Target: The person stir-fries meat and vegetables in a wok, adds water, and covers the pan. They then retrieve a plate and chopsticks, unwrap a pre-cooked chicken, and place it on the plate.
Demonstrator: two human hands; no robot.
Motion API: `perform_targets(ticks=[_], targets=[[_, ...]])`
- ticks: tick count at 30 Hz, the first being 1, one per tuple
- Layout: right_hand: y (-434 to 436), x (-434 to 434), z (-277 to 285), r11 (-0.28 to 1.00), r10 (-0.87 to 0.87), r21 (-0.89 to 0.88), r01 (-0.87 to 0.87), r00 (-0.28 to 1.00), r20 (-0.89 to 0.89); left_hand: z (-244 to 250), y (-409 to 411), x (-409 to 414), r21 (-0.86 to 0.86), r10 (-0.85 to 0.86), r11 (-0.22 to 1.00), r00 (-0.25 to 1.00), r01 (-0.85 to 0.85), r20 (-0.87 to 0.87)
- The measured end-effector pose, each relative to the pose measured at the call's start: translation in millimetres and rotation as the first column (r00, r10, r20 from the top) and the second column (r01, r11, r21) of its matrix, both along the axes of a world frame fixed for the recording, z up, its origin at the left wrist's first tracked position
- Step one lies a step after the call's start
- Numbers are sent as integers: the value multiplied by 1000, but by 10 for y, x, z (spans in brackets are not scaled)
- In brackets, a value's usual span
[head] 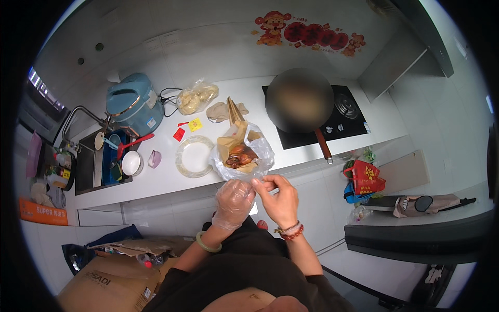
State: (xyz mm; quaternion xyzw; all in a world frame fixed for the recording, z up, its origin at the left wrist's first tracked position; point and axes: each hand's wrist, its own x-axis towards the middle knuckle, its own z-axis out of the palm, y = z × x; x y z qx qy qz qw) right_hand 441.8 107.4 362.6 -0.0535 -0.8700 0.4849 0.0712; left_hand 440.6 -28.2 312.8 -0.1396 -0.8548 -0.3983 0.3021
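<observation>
My left hand (234, 203) wears a clear plastic glove, and its fingers are curled inward. Close beside it, my bare right hand (280, 199) has its thumb and forefinger brought towards each other. Both are at the front edge of a white plastic bag (266, 150); whether either grips the bag or some thin clear plastic cannot be made out. Inside the bag, brown paper (225, 143) lies folded open around a glossy, browned roast bird (241, 156). A white plate with a patterned rim (180, 156) sits left of the bag, partly under it.
A wok (299, 100), its contents blurred, is on the black cooktop (290, 139), handle (322, 144) jutting forward. Leftward are a blue rice cooker (134, 103), a bowl (132, 163), a purple onion piece (154, 159) and a sink (87, 167). Behind are a cloth (217, 112) and bagged food (191, 102).
</observation>
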Motion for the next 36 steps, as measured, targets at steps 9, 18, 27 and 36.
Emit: perform_targets(ticks=[9, 18, 27, 36], targets=[[94, -137, -458, 926, 32, -378, 21, 991, 134, -76, -224, 178, 500, -408, 857, 763, 129, 502], [79, -44, -511, 931, 204, -330, -158, 973, 108, -285, -281, -175, 856, -706, 484, 499, -180, 503], [190, 34, 86, 694, 25, -719, 40, 997, 79, -19, -240, -87, 993, -772, 65, 625, -96, 111], [11, 264, 393, 941, -162, -332, 61, 944, -286, 525, -133, 190, 857, -337, 515, 925, 23, 177]])
